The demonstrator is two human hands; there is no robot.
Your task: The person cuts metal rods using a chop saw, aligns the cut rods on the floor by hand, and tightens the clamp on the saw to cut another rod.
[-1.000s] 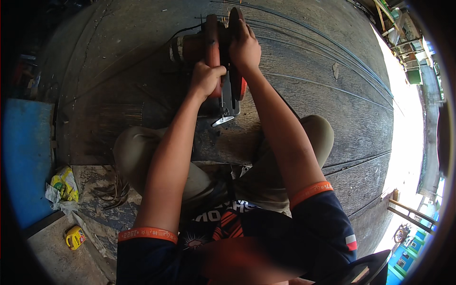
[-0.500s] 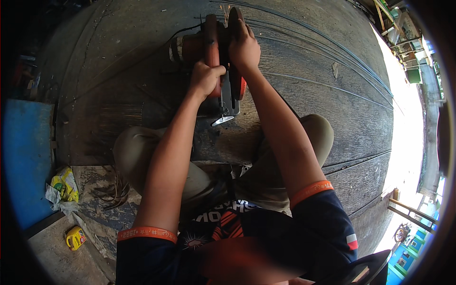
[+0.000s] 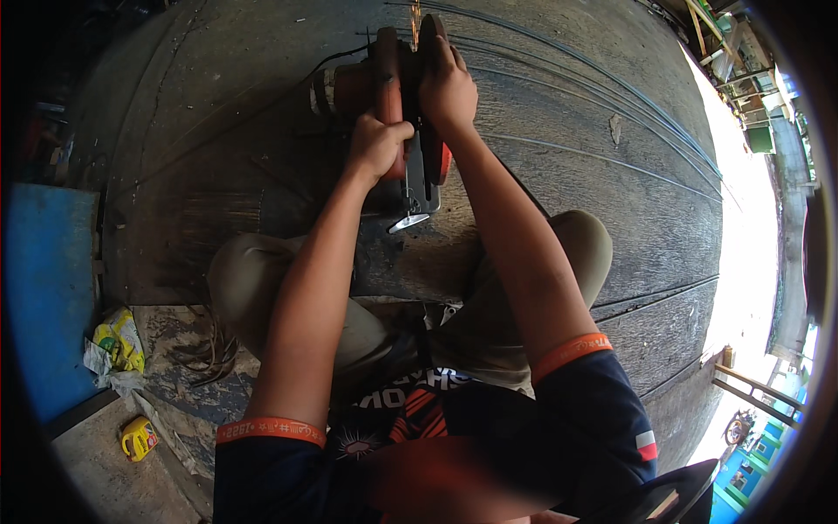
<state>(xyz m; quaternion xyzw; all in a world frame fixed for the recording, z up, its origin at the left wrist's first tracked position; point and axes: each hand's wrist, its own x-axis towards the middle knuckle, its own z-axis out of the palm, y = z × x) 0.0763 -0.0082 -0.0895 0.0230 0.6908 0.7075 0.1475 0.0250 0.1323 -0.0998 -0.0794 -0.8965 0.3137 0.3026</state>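
Observation:
A red and black cut-off saw (image 3: 353,89) stands on the dark wooden boards in front of me. My left hand (image 3: 377,145) is closed round the lower end of its long red handle (image 3: 389,83). On the saw's right side, my right hand (image 3: 448,94) grips the upper part of the round guard (image 3: 432,31), its fingers curled over the edge. Orange sparks (image 3: 415,19) fly up beyond the guard. Thin metal rods (image 3: 567,80) run from behind the saw toward the right. Whatever touches the disc is hidden behind the guard and my hand.
My bent knees (image 3: 583,253) flank the saw's near side. A blue panel (image 3: 52,288) stands at the left, near a yellow plastic bag (image 3: 120,339) and a yellow container (image 3: 139,438). A dry leaf (image 3: 615,129) lies by the rods. Bright ground borders the boards at the right.
The sparks beyond the guard have grown into a taller, denser stream. Both hands keep their grip, with only a very slight shift of the right hand.

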